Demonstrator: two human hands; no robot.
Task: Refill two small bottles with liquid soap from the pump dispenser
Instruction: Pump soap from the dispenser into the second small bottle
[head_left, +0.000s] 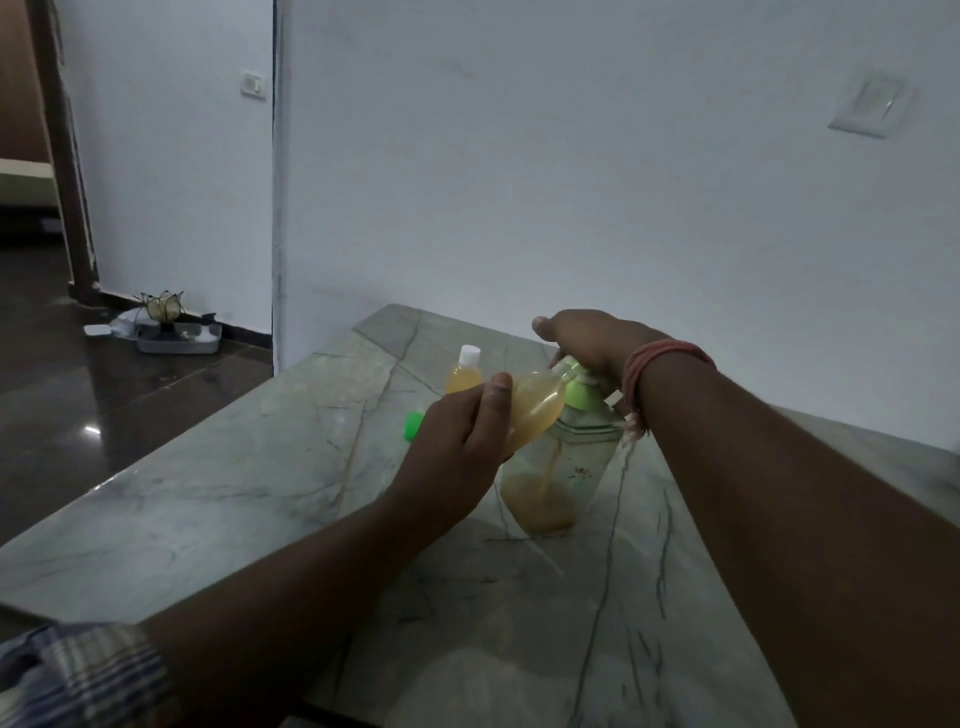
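Note:
A clear pump dispenser (558, 467) with a green pump top stands on the marble table (234, 467), amber soap pooled in its bottom. My right hand (587, 338) rests on top of the pump head, fingers curled over it. My left hand (457, 441) grips a small clear bottle (535, 408) of amber soap, tilted with its open mouth at the pump's nozzle. A second small bottle (464, 376) with a white cap stands upright just behind. A green cap (414, 426) lies on the table beside my left hand.
A white wall runs close behind the table. The table's left edge drops to a dark glossy floor, where a grey tray (179, 338) with a small ornament sits by the wall. A doorway opens at far left.

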